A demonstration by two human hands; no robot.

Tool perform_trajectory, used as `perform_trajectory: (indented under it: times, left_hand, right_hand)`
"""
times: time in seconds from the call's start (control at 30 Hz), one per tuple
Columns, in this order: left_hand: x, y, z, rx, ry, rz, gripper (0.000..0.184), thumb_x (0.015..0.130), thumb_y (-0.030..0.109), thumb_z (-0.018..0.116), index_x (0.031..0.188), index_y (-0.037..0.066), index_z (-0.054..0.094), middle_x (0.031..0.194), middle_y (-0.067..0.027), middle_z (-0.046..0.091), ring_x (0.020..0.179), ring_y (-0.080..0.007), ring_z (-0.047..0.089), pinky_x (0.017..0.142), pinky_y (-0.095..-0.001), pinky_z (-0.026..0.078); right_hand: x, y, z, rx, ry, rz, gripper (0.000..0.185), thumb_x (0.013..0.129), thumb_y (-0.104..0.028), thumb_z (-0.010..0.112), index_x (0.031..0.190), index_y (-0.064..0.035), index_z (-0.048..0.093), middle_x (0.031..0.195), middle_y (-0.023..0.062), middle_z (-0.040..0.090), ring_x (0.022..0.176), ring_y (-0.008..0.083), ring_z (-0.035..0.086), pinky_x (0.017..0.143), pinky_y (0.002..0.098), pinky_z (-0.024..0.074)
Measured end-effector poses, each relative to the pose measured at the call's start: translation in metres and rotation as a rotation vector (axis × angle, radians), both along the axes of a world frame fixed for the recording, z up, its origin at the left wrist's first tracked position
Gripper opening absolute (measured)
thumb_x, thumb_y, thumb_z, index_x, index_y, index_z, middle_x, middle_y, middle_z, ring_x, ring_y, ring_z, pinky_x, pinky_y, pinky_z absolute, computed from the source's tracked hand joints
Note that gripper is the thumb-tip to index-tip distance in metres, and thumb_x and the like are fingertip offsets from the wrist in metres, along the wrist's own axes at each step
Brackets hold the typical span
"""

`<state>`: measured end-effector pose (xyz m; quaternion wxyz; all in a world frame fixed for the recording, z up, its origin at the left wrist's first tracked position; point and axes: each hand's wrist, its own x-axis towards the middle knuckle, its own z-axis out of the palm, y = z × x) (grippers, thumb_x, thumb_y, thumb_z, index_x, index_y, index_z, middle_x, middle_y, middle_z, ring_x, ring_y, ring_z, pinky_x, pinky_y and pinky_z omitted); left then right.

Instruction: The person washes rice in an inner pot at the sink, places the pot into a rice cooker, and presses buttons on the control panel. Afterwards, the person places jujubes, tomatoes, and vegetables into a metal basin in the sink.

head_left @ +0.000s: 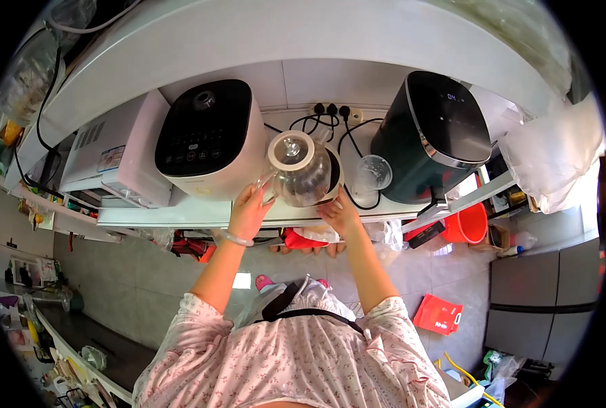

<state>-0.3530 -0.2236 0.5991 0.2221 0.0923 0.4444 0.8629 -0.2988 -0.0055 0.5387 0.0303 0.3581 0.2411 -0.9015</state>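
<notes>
A clear glass kettle [301,182] with a white-rimmed lid [291,151] stands at the front of the white shelf, between two large appliances. My left hand [250,212] is closed around the kettle's handle, on its left side. Under and behind the glass shows part of a white base [335,178] with a dark top. My right hand [340,213] has its fingers on the front right edge of this base, close under the glass; its fingertips are partly hidden. A clear plastic cup [373,173] is to the right of the kettle.
A white appliance with a black top [204,139] stands left, a dark green air fryer [431,139] right. Black cords run from a power strip [335,113] behind the kettle. A white shelf beam [303,41] crosses above. A red bucket [467,223] sits below right.
</notes>
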Motion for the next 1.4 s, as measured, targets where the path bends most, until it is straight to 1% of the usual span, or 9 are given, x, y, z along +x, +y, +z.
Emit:
perform_trajectory:
  times: [0.17,0.27,0.3,0.4,0.7,1.0,1.03,1.13,1.4]
  left_hand:
    - [0.035,-0.047,0.047,-0.04,0.067,0.047,0.012,0.087,0.017,0.043,0.093,0.008,0.049,0.119,-0.0067,0.042,0.116,-0.0205,0.034,0.093,-0.0481,0.03]
    - [0.052,-0.074,0.063,0.025,0.162,-0.017,0.024,0.087,0.022,0.044,0.105,0.007,0.047,0.124,-0.0088,0.039,0.119,-0.0227,0.031,0.094,-0.0475,0.028]
    - [0.058,-0.079,0.072,0.004,0.076,0.032,0.01,0.086,0.017,0.045,0.089,0.007,0.046,0.127,-0.0087,0.035,0.118,-0.0229,0.032,0.095,-0.0468,0.028]
    - [0.069,-0.096,0.075,-0.014,0.019,0.081,0.013,0.084,0.012,0.048,0.072,0.008,0.045,0.13,-0.0083,0.03,0.117,-0.0241,0.034,0.095,-0.0465,0.028]
    - [0.098,-0.121,0.084,-0.046,-0.007,0.239,0.017,0.082,0.015,0.052,0.07,0.008,0.042,0.129,-0.0105,0.03,0.114,-0.025,0.036,0.092,-0.0452,0.03]
    - [0.108,-0.134,0.094,-0.023,0.061,0.301,0.016,0.082,0.015,0.052,0.07,0.007,0.044,0.113,-0.0093,0.047,0.105,-0.0231,0.044,0.09,-0.0438,0.033]
    - [0.108,-0.138,0.094,0.001,0.133,0.258,0.012,0.082,0.016,0.052,0.081,0.006,0.047,0.116,-0.0101,0.045,0.107,-0.0242,0.043,0.088,-0.0448,0.035]
    - [0.114,-0.147,0.115,-0.002,0.126,0.294,0.009,0.081,0.014,0.053,0.08,0.006,0.049,0.117,-0.0112,0.044,0.106,-0.0273,0.044,0.084,-0.0488,0.038]
    - [0.131,-0.168,0.227,-0.108,0.188,0.132,0.014,0.083,0.016,0.05,0.081,0.002,0.05,0.118,-0.0207,0.042,0.106,-0.0335,0.045,0.083,-0.0477,0.043]
  right_hand:
    - [-0.005,0.007,-0.015,0.018,0.002,0.034,0.066,0.069,-0.044,0.064,0.112,-0.0027,0.036,0.099,0.0145,0.041,0.104,0.0314,0.039,0.088,0.0438,0.0338]
    - [-0.005,0.001,-0.014,0.051,0.033,0.029,0.061,0.072,-0.044,0.061,0.114,-0.0075,0.037,0.104,0.0136,0.041,0.108,0.0301,0.035,0.089,0.0447,0.0321]
    - [-0.007,-0.003,-0.012,0.051,0.041,0.019,0.057,0.074,-0.044,0.059,0.115,-0.0106,0.038,0.108,0.0125,0.041,0.11,0.0287,0.031,0.089,0.0454,0.0314]
    - [-0.007,-0.009,-0.002,0.059,0.035,0.023,0.059,0.073,-0.045,0.059,0.116,-0.0099,0.038,0.113,0.0124,0.039,0.111,0.0269,0.031,0.09,0.0435,0.0316]
    - [-0.016,-0.009,-0.006,0.128,0.001,0.244,0.057,0.071,-0.048,0.059,0.105,-0.0041,0.046,0.095,0.0081,0.052,0.087,0.0217,0.05,0.087,0.0353,0.036]
    - [0.006,-0.032,-0.019,0.363,-0.016,0.316,0.058,0.073,-0.045,0.058,0.11,-0.0032,0.043,0.098,0.0111,0.05,0.092,0.0227,0.05,0.084,0.0336,0.0394]
    - [0.006,-0.032,-0.027,0.363,0.016,0.316,0.057,0.073,-0.046,0.058,0.108,-0.0035,0.044,0.096,0.0107,0.051,0.088,0.0221,0.05,0.081,0.0333,0.0403]
    - [0.005,-0.031,-0.031,0.398,0.033,0.314,0.056,0.073,-0.049,0.057,0.105,-0.0044,0.047,0.09,0.0094,0.053,0.077,0.0203,0.052,0.076,0.033,0.042]
    - [0.005,-0.031,-0.015,0.376,0.139,0.419,0.062,0.074,-0.051,0.054,0.111,-0.0025,0.04,0.1,0.0126,0.05,0.088,0.0234,0.053,0.08,0.0334,0.0417]
